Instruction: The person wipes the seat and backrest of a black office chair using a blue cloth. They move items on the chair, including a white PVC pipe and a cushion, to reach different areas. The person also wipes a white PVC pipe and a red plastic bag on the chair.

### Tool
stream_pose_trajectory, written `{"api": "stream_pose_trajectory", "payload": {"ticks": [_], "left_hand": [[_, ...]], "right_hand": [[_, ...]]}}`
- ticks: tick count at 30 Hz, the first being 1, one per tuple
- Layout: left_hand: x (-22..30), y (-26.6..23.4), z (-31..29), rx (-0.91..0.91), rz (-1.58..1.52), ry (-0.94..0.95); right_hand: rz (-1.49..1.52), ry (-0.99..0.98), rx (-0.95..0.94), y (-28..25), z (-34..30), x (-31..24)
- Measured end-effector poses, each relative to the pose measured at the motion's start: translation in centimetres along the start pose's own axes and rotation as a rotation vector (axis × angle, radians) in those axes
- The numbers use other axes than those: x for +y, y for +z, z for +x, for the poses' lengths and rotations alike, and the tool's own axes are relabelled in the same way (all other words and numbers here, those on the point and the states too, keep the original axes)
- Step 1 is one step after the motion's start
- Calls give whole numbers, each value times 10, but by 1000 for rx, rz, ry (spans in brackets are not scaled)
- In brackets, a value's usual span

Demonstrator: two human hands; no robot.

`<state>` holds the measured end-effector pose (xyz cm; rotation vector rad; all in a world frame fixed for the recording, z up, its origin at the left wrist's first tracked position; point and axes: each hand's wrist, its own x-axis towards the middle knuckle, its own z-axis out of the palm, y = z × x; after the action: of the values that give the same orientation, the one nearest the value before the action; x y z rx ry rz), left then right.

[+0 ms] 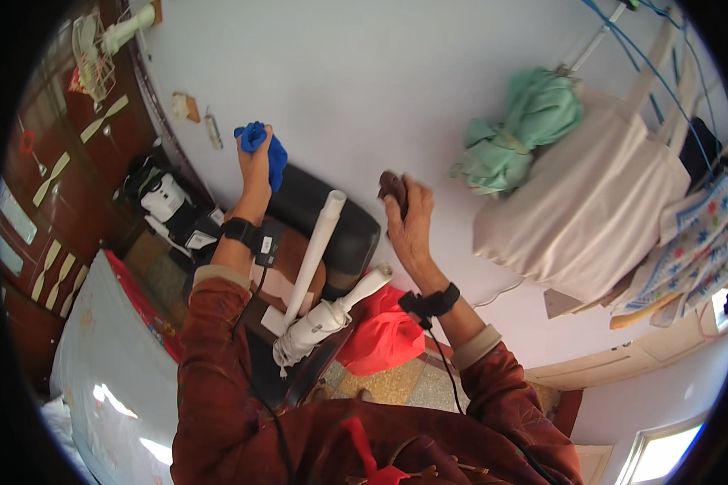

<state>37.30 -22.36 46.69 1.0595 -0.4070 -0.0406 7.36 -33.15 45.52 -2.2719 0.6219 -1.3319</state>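
My left hand [255, 171] is closed round a bunched blue cloth [277, 158], raised in front of the wall. Folds of the cloth stick out above and beside the fingers. My right hand [413, 227] grips a small dark brown object [393, 187], rounded at its top; its kind cannot be made out, since the fingers cover part of it. Between and below the hands, a white tube [315, 250] leans upright on a black chair [336, 208]. A second white piece [322, 319] with cord wound round it lies at a slant, touching neither hand.
A red bag [384, 335] hangs by the chair. On the right wall hang a green cloth bundle [534, 121], a cream tote bag [578, 202] and blue cords [651, 61]. At left are dark wooden doors [73, 162], a black-and-white bag [166, 198] and a pale covered surface [113, 347].
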Motion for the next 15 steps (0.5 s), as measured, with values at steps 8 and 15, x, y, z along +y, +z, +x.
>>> {"api": "stream_pose_trajectory", "payload": {"ticks": [8, 15], "left_hand": [[-116, -46, 6, -65, 813, 330], [-191, -57, -54, -555, 1200, 391]], "right_hand": [[-372, -240, -608, 59, -55, 79], [-435, -307, -737, 69, -52, 106]]}}
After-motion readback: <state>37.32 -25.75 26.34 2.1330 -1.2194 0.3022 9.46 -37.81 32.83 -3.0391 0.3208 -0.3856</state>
